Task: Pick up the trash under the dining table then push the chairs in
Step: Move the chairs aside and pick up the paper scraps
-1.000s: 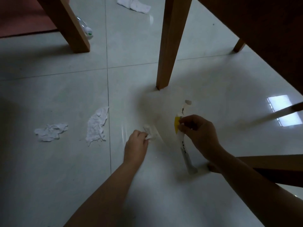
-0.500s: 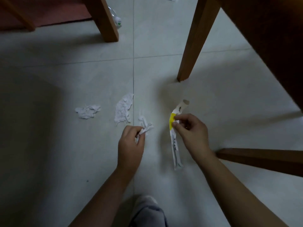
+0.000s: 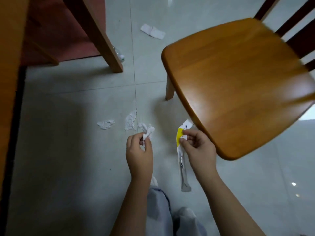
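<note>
My left hand (image 3: 139, 151) pinches a crumpled white tissue (image 3: 148, 132) well above the floor. A long white wrapper with a yellow patch (image 3: 182, 159) hangs down from the fingers of my right hand (image 3: 198, 148). On the tiles beyond my hands lie two more crumpled tissues (image 3: 106, 124) (image 3: 130, 120). Farther off lies a flat white tissue (image 3: 152, 31). A small plastic bottle (image 3: 120, 55) peeks out behind the table leg (image 3: 100, 38). A wooden chair (image 3: 238, 82) stands at the right, its seat right beside my right hand.
The table edge (image 3: 8, 82) runs down the left side. A red rug (image 3: 56, 31) lies at the upper left under the table. My trouser legs (image 3: 170, 210) show at the bottom.
I have risen from under the table with both hands lifted off the floor, each keeping its piece of trash. The chair seat has come into view from above.
</note>
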